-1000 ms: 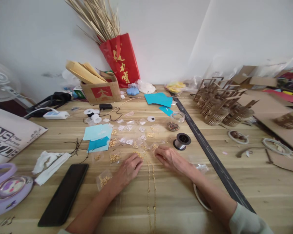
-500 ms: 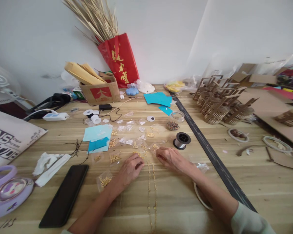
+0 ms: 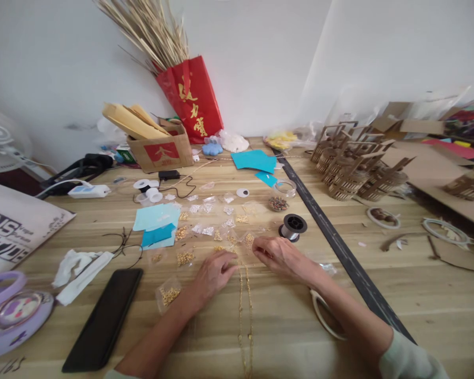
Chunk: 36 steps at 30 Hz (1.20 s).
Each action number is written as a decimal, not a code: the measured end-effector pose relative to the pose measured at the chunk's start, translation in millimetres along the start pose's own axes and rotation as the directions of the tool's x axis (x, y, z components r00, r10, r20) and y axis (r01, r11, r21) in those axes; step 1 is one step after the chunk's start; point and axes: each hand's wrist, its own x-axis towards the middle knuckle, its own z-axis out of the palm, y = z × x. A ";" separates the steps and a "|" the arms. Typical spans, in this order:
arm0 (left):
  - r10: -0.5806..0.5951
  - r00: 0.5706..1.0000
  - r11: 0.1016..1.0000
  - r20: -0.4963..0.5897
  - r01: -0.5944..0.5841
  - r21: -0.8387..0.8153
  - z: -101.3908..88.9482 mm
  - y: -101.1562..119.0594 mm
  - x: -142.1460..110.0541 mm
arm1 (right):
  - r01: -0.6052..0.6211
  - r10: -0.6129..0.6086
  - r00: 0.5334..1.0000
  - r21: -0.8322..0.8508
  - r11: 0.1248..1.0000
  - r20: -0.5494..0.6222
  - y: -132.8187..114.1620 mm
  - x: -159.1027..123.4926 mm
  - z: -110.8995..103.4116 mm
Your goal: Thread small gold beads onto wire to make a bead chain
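Left hand (image 3: pixel 216 273) and right hand (image 3: pixel 278 256) turned inward beside a thin, gold-coloured metal chain (image 3: pixel 240 308)
Both are bent narrow, low over the pale wooden counter (image 3: pixel 205 345); whether either pinches anything, I cannot tell. The chain runs in two strands from between them toward the near side.

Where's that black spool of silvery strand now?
In the head view, the black spool sits right of centre, just beyond the right hand, left of the dark strip.
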 end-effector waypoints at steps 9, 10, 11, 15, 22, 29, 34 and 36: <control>-0.049 0.999 0.998 0.020 0.049 -0.030 -0.8 2.1 5.9 | -0.032 0.025 0.998 -0.111 0.993 -0.062 -8.4 -4.2 0.5; -0.055 0.998 0.998 0.019 0.056 -0.034 -0.6 2.8 6.5 | -0.021 0.011 0.993 -0.093 0.995 -0.114 -12.4 -5.9 0.7; -0.059 0.998 0.997 0.020 0.059 -0.039 -0.5 3.7 6.9 | 0.000 -0.011 0.986 -0.065 0.998 -0.163 -16.9 -7.6 1.4; -0.063 0.998 0.994 0.027 0.065 -0.088 0.7 6.9 7.4 | 0.140 -0.130 0.975 0.041 0.989 -0.180 -32.3 -10.5 11.8; -0.095 0.995 0.974 0.044 0.102 -0.204 4.1 6.3 8.2 | 0.101 -0.099 0.995 0.102 0.990 -0.029 -24.4 3.4 40.4; -0.188 0.981 0.928 0.037 0.190 -0.321 2.7 6.7 9.3 | 0.073 -0.066 0.997 0.200 0.977 -0.044 -17.3 7.4 37.4; -0.225 0.974 0.861 0.032 0.214 -0.462 0.1 1.7 7.9 | 0.036 -0.027 0.999 0.210 0.977 -0.046 -8.8 10.6 36.6; -0.232 0.972 0.831 0.042 0.221 -0.510 -2.2 0.2 7.7 | 0.016 -0.006 0.999 0.223 0.975 -0.047 -2.9 12.2 38.8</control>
